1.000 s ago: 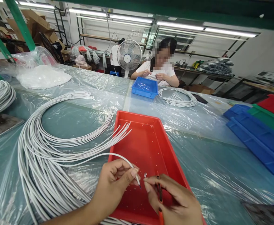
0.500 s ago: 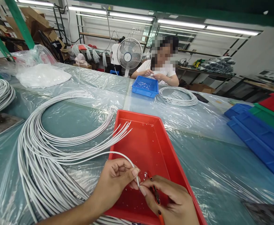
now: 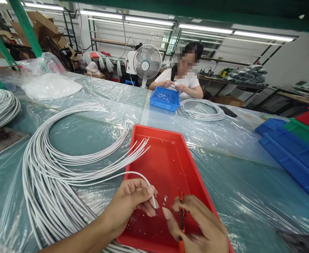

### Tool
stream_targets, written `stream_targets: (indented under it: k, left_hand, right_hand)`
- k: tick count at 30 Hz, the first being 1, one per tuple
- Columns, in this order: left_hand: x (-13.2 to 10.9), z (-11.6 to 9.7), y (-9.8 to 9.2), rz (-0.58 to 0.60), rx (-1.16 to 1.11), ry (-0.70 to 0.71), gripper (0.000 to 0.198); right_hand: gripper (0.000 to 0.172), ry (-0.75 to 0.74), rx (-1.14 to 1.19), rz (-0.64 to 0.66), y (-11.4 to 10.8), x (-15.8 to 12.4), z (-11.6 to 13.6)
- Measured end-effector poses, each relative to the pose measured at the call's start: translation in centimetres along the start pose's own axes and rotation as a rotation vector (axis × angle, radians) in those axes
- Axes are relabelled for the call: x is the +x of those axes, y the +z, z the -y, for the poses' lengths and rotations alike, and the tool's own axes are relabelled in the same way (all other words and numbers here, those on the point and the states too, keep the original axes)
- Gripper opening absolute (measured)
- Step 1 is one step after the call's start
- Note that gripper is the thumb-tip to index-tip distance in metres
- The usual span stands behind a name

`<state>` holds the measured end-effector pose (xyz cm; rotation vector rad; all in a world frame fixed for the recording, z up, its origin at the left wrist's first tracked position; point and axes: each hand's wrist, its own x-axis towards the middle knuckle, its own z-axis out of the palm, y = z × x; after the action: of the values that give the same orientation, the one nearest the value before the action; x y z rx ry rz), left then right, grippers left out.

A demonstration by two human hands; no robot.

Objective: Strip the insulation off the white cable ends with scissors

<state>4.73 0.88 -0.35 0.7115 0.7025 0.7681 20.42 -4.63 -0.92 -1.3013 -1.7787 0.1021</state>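
My left hand pinches a white cable between thumb and fingers. The cable's tip points down over the red tray and shows a dark blue wire end. My right hand is just right of that tip, apart from it, thumb and forefinger spread. Against its palm and fingers it keeps red-handled pliers, partly hidden by the hand. Small white scraps lie on the tray floor. A big looped bundle of white cables spreads to the left, with several ends reaching over the tray's rim.
Across the table a person works over a blue tray, beside a cable coil. Blue and green bins are stacked at right. A white plastic bag and another coil lie at left. A fan stands behind.
My right hand has let go of the cable's tip and moved a little right with the pliers, baring the blue wire end. My left hand still pinches the cable.
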Motion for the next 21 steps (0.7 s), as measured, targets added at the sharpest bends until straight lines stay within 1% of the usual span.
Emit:
stream_targets:
  k: [2,4,7,11,14,15,17,18,21]
  left_hand:
    - [0.0,0.0,0.0,0.004,-0.018,-0.015,0.019]
    - [-0.1,-0.1,-0.1,0.01,-0.029,-0.016,0.018]
    - [-0.2,-0.2,0.0,0.019,-0.034,-0.008,0.018]
    - [-0.2,-0.1,0.0,0.025,-0.027,0.009,0.018]
    - [-0.1,0.0,0.1,0.025,-0.017,0.014,0.019]
    - [-0.1,0.1,0.1,0.022,-0.013,0.018,0.02]
    - [0.0,0.2,0.1,0.013,-0.012,0.019,0.02]
    - [0.0,0.2,0.1,0.004,-0.015,0.016,0.021]
    - [0.0,0.3,0.2,-0.038,-0.031,-0.004,0.027]
  right_hand:
    - [0.016,0.004,0.013,0.021,0.1,-0.1,0.0]
    - [0.014,0.054,0.072,0.043,0.3,-0.1,0.1]
    - [0.012,0.224,0.218,0.067,0.6,-0.1,0.7]
    - [0.013,0.475,0.492,0.076,1.0,0.1,1.4]
    - [0.014,0.602,0.649,0.106,1.4,0.1,1.7]
    - [0.014,0.618,0.678,0.106,1.6,0.0,1.8]
    - [0.015,0.589,0.668,0.095,2.0,-0.3,1.8]
    - [0.015,0.551,0.619,0.081,2.3,-0.5,1.8]
    - [0.014,0.393,0.378,0.016,2.8,-1.0,1.7]
